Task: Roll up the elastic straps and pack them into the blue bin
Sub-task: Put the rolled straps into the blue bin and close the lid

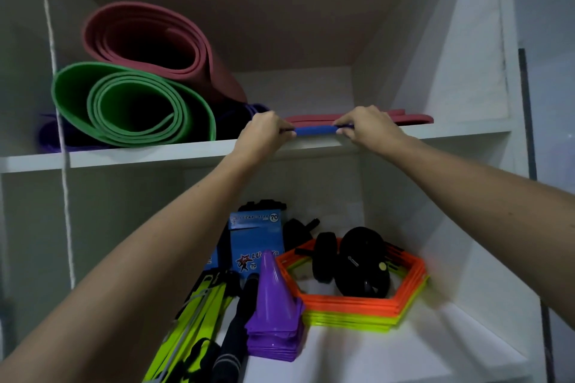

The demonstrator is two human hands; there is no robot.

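Note:
A blue elastic strap (315, 130) stretches flat along the front edge of the upper shelf (155, 154). My left hand (264, 130) grips its left end and my right hand (364, 127) grips its right end, fingers curled over it. Behind my right hand lie flat red elastic straps (410, 118) on the same shelf. Purple straps (255, 109) show between the mats and my left hand. No blue bin is in view.
Rolled red mat (149, 43) and green mat (124, 102) fill the upper shelf's left side. Below sit purple cones (273, 305), orange and yellow hexagon rings (357, 301), black wheels (361, 261), blue boxes (255, 242). A white rope (65, 165) hangs at left.

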